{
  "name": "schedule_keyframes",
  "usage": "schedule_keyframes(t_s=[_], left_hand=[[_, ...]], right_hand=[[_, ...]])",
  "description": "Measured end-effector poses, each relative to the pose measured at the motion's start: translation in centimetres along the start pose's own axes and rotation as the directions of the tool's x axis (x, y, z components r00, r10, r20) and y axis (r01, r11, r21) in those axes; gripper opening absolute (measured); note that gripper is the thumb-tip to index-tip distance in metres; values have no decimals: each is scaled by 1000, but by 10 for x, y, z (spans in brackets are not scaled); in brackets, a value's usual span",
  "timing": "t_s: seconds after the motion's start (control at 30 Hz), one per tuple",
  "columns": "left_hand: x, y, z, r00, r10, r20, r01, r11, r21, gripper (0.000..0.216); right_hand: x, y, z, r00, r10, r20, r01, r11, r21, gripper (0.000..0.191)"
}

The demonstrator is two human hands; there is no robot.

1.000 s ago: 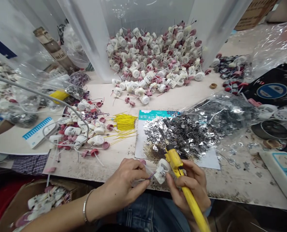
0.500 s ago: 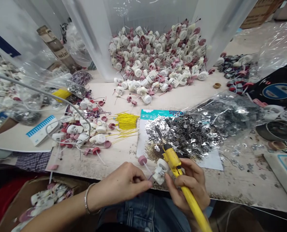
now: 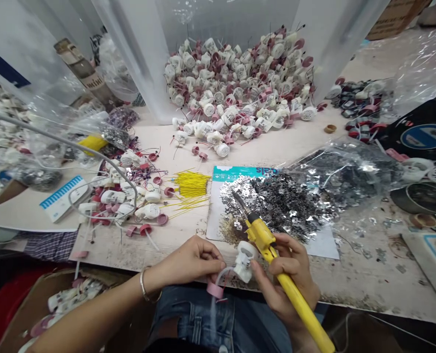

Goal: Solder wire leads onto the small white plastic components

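My right hand [image 3: 291, 279] is closed round a yellow soldering iron [image 3: 264, 238]. Its dark tip points up and left, over a pile of small metal pieces [image 3: 280, 201]. The same hand's thumb presses against a small white plastic housing [image 3: 244, 262]. From that housing a whitish tube [image 3: 223, 272] curves down to a pink cap [image 3: 215, 290], which hangs in front of the table edge. My left hand [image 3: 198, 262] is pinched closed beside the tube, left of the housing. What lies between its fingertips is too small to make out.
Yellow wires [image 3: 192, 185] lie left of the metal pieces. Beyond stands a large heap of white and pink parts [image 3: 240, 83] by a translucent bin [image 3: 130, 54]. More parts [image 3: 144, 196] lie at left, with a grey cable [image 3: 49, 130] looping over them. A cardboard box [image 3: 30, 294] sits below.
My left hand has drawn back slightly left and up. The pink cap has swung from above the housing's left side to below it. The soldering iron has shifted slightly left.
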State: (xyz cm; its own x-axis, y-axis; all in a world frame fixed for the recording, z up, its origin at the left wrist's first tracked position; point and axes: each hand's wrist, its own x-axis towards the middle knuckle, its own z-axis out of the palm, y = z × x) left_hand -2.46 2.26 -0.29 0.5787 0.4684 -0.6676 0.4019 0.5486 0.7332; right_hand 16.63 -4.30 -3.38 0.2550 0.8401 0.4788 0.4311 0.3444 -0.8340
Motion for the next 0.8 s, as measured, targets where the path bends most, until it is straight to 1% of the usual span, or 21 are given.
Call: schedule_keyframes(t_s=[0.07, 0.1, 0.13, 0.2, 0.23, 0.3, 0.37, 0.4, 0.43, 0.47, 0.5, 0.53, 0.57, 0.6, 0.63, 0.67, 0.7, 0.73, 0.77, 0.8], left_hand=[[3, -7, 4, 987, -118, 109, 136, 975, -176, 38], [4, -10, 5, 974, -162, 161, 197, 952, -236, 40], [4, -13, 6, 959, -194, 206, 247, 930, -272, 41], [1, -15, 5, 942, -222, 253, 292, 913, -285, 42], [-2, -14, 4, 940, -225, 256, 288, 925, -246, 43], [-12, -10, 1, 946, -234, 223, 254, 965, -65, 42], [-24, -4, -2, 972, -204, 116, 178, 964, 199, 39], [-30, -3, -3, 988, -144, 53, 118, 932, 341, 37], [-34, -2, -2, 999, -42, 5, 34, 876, 482, 34], [-36, -3, -1, 995, 98, -4, -74, 784, 616, 30], [-36, -6, 0, 968, 248, 32, -192, 652, 733, 25], [-35, -10, 2, 919, 380, 108, -297, 485, 823, 19], [-32, -15, 4, 856, 477, 198, -372, 302, 878, 14], [-29, -20, 6, 794, 536, 288, -414, 129, 901, 10], [-25, -24, 8, 743, 564, 360, -430, -10, 903, 8], [-21, -28, 9, 705, 579, 410, -431, -108, 896, 8], [-18, -31, 10, 679, 589, 437, -433, -160, 887, 8], [-16, -32, 11, 660, 605, 445, -446, -162, 880, 9], [-14, -32, 11, 645, 630, 433, -470, -120, 875, 8], [-14, -30, 11, 636, 666, 390, -492, -41, 870, 7]], right_hand=[[0, -2, 3, 1000, 15, -19, -16, 1000, -9, 25], [1, -2, 5, 1000, 6, -24, -6, 1000, -14, 25], [1, -2, 7, 1000, -19, -13, 18, 1000, -20, 24], [1, 1, 9, 995, -86, 50, 88, 996, -30, 23], [2, 4, 10, 988, -121, 97, 125, 992, -33, 22], [2, 10, 9, 965, -175, 197, 184, 982, -31, 21], [3, 16, 7, 943, -216, 254, 231, 972, -30, 22], [4, 18, 5, 937, -226, 266, 243, 969, -32, 22], [4, 19, 4, 938, -221, 268, 240, 970, -38, 21], [5, 20, 3, 942, -209, 263, 228, 973, -42, 19], [6, 20, 2, 947, -194, 258, 213, 976, -45, 18], [6, 21, 3, 951, -178, 254, 197, 979, -51, 19], [7, 22, 3, 953, -170, 250, 190, 980, -58, 19], [7, 23, 4, 955, -166, 244, 186, 980, -64, 20], [8, 24, 5, 956, -165, 242, 187, 980, -71, 18], [9, 25, 6, 958, -162, 237, 185, 979, -80, 17], [10, 26, 6, 959, -160, 232, 185, 979, -89, 15], [11, 26, 5, 960, -162, 230, 187, 978, -94, 15], [12, 26, 3, 960, -164, 228, 192, 976, -103, 15], [12, 25, 1, 959, -169, 227, 199, 973, -116, 15]])
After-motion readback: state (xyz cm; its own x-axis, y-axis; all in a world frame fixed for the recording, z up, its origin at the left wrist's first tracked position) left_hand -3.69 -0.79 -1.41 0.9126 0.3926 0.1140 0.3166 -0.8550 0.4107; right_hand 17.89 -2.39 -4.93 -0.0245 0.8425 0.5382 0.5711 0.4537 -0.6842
